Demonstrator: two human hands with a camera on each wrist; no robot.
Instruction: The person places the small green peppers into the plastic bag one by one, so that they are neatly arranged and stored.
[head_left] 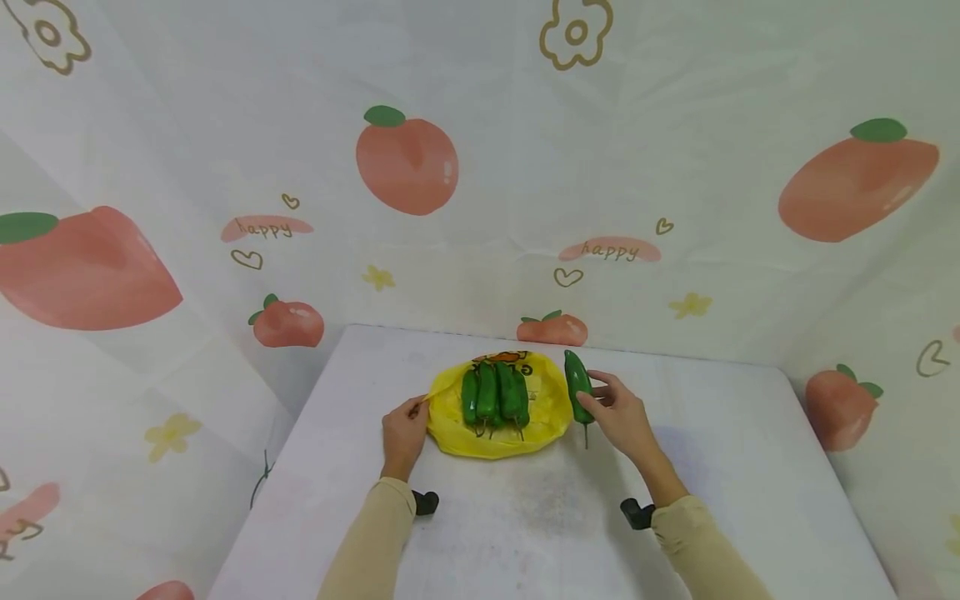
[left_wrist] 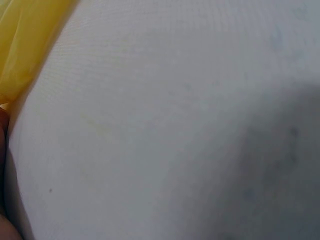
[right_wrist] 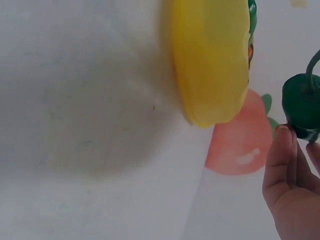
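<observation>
A yellow plastic bag (head_left: 551, 408) lies spread on the table, with several green peppers (head_left: 487, 396) side by side on it, stems toward the person. The left hand (head_left: 405, 433) pinches the bag's left edge; the left wrist view catches only a sliver of that hand and the yellow bag (left_wrist: 25, 45). Just off the bag's right side, the right hand (head_left: 618, 412) holds another green pepper (head_left: 576, 379) between thumb and fingers, its stem hanging down. In the right wrist view the fingers grip this pepper (right_wrist: 302, 107) near its stem end, apart from the bag.
The white table (head_left: 525, 525) meets a pale fabric backdrop (head_left: 480, 250) printed with fruit, flowers and "happy". Black camera mounts (head_left: 637, 514) stick out from both wrists. A dark cord (head_left: 262, 479) hangs by the table's left edge.
</observation>
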